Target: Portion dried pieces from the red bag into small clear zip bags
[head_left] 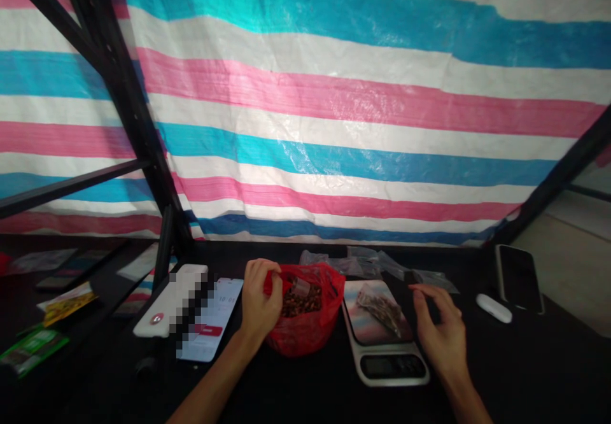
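My left hand (258, 305) grips the rim of a red plastic bag (305, 332) filled with small brown pieces; a small clear scoop or cup (300, 286) lies inside it. To the right stands a white kitchen scale (382, 347) with a small clear bag of brown pieces (380, 307) lying on its platform. My right hand (442, 338) hovers just right of the scale with its fingers loosely spread and nothing in them.
Several empty clear bags (377, 263) lie behind the scale. A phone (214, 322) and a white device (169, 302) lie to the left, a dark phone (519, 279) and a white earbud case (494, 307) to the right. Black frame bars (128, 106) and a striped tarp (334, 106) stand behind.
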`<state>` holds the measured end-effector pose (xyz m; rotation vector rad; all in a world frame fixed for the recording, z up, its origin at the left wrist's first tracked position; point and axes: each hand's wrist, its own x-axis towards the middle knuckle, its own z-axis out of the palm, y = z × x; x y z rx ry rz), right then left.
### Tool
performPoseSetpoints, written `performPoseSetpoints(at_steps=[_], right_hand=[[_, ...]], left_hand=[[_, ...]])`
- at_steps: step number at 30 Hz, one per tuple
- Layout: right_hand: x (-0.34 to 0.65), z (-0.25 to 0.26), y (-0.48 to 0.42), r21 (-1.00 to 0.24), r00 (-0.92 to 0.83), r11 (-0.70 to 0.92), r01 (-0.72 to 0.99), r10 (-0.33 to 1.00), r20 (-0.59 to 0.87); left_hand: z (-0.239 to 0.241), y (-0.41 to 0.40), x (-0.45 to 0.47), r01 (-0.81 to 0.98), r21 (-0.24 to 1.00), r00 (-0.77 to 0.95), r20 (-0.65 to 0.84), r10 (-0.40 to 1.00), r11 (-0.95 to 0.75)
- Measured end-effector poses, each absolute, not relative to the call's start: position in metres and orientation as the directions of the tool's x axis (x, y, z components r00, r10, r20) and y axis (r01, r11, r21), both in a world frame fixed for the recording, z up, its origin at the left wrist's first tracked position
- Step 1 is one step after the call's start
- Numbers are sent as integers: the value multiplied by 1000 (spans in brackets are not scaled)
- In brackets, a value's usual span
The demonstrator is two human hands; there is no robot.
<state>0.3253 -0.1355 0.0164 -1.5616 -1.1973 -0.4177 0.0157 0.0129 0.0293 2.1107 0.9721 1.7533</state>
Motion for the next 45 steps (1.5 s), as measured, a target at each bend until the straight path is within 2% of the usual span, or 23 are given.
performPoseSetpoints(at_steps=[4,8,14,21,24,30,32,34,38,45], right_hand=[[318,12,-136,-564,421,97,820,565,710],[310,9,-134,-533,336,123,837,653,679],[305,22,-137,-588,400,89,804,651,646],[304,22,-134,-337,244,-52,940,794,557],[305,15,-128,-303,242,-81,950,803,544],[279,35,-110,-539,210,160,827,801,560],[257,48,-101,-573,141,227,787,839,526],[232,60,-91,-561,49,252,789,884,466],[198,67,-73,-452,-91,267,851,923,374],[193,48,-56,-395,-98,226,890,943,319]], left_hand=[[26,14,14,294,602,59,763,643,-742],[26,14,14,282,614,23,764,645,-737],[27,15,13,283,612,17,767,641,-739],[29,13,14,279,609,11,771,637,-743],[31,13,14,280,610,8,771,637,-741],[30,14,12,280,626,-7,760,650,-728],[29,15,11,280,632,-9,754,657,-722],[28,17,10,283,643,-20,746,666,-712],[26,21,8,293,658,-44,734,677,-694],[23,25,5,296,676,-49,716,696,-675]])
